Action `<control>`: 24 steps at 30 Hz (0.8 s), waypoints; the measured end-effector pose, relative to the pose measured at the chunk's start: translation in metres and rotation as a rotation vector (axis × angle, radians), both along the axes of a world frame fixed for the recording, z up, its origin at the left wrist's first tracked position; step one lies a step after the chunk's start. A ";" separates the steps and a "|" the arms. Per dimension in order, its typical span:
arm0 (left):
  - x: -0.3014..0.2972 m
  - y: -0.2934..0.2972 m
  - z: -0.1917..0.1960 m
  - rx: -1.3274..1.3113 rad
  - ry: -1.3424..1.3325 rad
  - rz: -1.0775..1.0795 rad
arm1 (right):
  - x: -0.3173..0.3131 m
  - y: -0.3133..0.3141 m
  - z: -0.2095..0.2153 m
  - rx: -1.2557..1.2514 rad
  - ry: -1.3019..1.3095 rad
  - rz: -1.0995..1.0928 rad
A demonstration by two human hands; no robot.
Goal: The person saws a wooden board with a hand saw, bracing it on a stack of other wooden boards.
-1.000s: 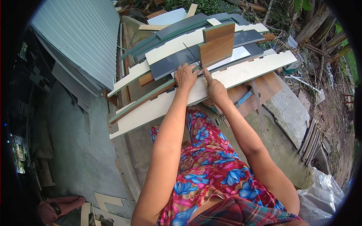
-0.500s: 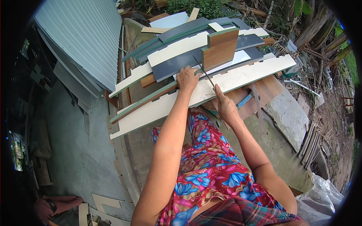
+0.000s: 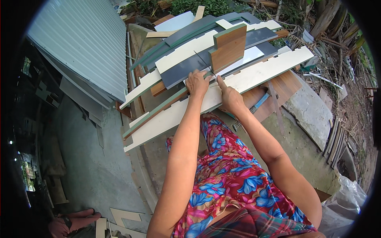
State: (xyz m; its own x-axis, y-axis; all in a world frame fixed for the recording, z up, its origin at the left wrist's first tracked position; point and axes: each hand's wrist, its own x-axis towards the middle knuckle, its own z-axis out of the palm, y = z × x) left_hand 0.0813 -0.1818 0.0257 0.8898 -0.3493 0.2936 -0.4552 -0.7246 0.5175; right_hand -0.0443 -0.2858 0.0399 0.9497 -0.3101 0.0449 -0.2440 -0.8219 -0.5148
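A brown board with green edges (image 3: pixel 229 48) stands on its edge across the pile, its tall stepped part just beyond my hands. A narrow green-edged strip (image 3: pixel 160 107) runs off to the left; my fingers cover where it meets the tall part. My left hand (image 3: pixel 197 84) is closed over the strip's top edge, near the step. In my right hand (image 3: pixel 231 97) is a slim dark file (image 3: pixel 201 59), its forefinger stretched along it. The file lies across the green edge beside my left fingertips and points away to the far left. Its grip is hidden in my palm.
Long cream boards (image 3: pixel 270 71) with notched edges and dark grey boards (image 3: pixel 184 73) lie stacked under the work. A blue-handled tool (image 3: pixel 260 102) rests right of my right hand. Corrugated sheet metal (image 3: pixel 79 39) rises on the left, and a concrete slab (image 3: pixel 309 113) leans at right.
My right hand has pushed the file forward and to the left, closer to my left hand. The left hand keeps its hold on the board. The whole view has shifted slightly.
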 end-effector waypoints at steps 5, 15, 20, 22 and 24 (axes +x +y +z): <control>0.007 0.006 0.001 -0.019 -0.009 -0.002 | -0.079 0.003 -0.006 0.000 0.014 0.017; 0.002 0.005 -0.004 -0.007 -0.072 -0.028 | -0.023 -0.003 0.006 0.034 -0.009 0.006; 0.001 0.004 -0.002 -0.001 -0.076 -0.002 | 0.027 -0.005 -0.003 0.017 -0.034 -0.007; 0.000 0.004 -0.001 -0.007 -0.081 0.023 | 0.029 -0.003 -0.006 0.041 -0.079 0.004; 0.000 0.002 0.000 -0.003 -0.065 0.022 | 0.016 -0.004 -0.008 0.049 -0.046 -0.006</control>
